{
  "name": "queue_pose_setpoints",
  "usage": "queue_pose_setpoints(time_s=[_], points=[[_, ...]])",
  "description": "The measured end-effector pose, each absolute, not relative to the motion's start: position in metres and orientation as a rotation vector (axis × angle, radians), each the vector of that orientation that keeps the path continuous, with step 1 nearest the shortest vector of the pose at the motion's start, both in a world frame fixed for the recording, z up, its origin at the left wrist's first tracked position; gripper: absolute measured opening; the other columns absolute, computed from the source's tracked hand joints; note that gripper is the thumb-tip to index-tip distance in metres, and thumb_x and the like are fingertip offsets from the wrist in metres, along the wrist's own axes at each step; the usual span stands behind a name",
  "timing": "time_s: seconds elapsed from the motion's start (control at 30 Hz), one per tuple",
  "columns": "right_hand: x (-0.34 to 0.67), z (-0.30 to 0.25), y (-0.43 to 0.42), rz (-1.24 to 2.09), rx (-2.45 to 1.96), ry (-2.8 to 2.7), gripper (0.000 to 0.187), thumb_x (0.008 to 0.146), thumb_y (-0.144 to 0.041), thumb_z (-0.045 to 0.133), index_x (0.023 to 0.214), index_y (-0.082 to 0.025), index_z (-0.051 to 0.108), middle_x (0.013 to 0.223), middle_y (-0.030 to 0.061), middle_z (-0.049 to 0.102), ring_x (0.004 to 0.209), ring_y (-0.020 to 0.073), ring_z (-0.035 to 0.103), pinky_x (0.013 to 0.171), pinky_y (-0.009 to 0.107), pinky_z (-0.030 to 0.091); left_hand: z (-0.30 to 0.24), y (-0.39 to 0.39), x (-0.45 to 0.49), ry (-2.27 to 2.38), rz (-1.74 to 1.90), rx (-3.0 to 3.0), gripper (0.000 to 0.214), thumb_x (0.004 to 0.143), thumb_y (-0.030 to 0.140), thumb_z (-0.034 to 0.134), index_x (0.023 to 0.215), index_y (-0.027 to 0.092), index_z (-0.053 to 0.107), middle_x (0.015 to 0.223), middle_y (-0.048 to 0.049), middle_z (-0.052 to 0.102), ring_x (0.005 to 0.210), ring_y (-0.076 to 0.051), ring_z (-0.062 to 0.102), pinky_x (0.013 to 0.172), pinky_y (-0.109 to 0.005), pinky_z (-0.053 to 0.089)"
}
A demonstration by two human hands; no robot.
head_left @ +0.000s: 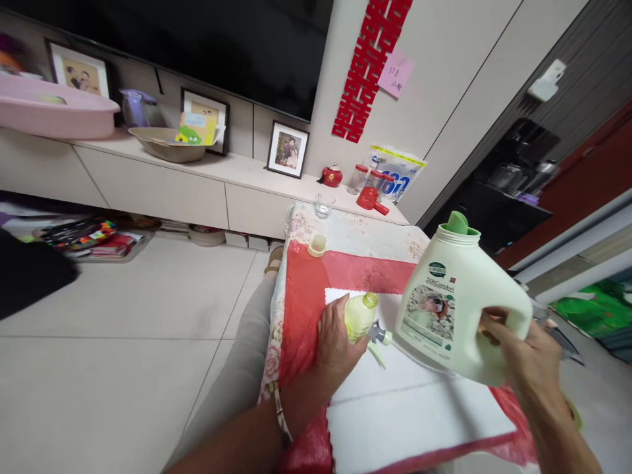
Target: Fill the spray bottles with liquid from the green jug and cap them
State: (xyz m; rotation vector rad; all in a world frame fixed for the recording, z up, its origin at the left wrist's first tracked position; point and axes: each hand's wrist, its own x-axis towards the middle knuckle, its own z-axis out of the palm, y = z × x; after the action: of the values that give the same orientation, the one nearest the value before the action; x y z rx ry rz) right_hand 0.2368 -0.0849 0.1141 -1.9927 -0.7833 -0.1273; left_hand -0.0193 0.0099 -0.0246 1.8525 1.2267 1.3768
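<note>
My left hand [336, 342] wraps round a small clear yellow-green bottle [359, 317], its mouth uncovered. By its handle, my right hand [523, 355] grips a large pale green detergent jug [467, 296], uncapped, with a green spout showing in the neck. The jug is held up to the right of the bottle, slightly tilted, and the two are apart. A grey and pale green spray nozzle [381, 334] lies beside the bottle, its tube partly hidden. Further back, the jug's likely cap, a cream-coloured cup [316, 245], stands on the red cloth.
A white mat [419, 408] lies on a red cloth [303, 296] over a flowered tablecloth [340, 220]. A glass cup [322, 207] stands at the back. Behind are a low cabinet [178, 197] with framed photos, jars [358, 179], a red pot [332, 176] and a pink basin [54, 108].
</note>
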Motion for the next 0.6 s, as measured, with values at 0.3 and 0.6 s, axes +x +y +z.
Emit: queue_pose_setpoints(time_s=[0.3,0.6], points=[[0.218,0.176,-0.138,-0.071,-2.413,-0.745,0.067,0.042,-0.067,0.066,0.096,-0.029,0.076,0.089,0.0036,0.070,0.077,0.0275,0.059,0.065,0.035,0.039,-0.013,0.008,-0.025,1.229,1.312,1.845,0.080,0.064,0.011,0.082,0.134,0.022,0.043,0.127,-0.0125,0.061,0.120,-0.033,0.060,0.102,-0.050,0.053],[0.243,0.185,-0.165,-0.154,-2.507,-1.065,0.053,0.040,-0.065,0.068,0.083,-0.035,0.073,0.073,0.0060,0.067,0.059,0.0242,0.059,0.055,0.039,0.041,-0.014,0.008,-0.025,1.188,1.275,1.833,0.081,0.065,0.009,0.079,0.136,0.022,0.040,0.130,-0.0129,0.059,0.123,-0.033,0.056,0.105,-0.052,0.049]])
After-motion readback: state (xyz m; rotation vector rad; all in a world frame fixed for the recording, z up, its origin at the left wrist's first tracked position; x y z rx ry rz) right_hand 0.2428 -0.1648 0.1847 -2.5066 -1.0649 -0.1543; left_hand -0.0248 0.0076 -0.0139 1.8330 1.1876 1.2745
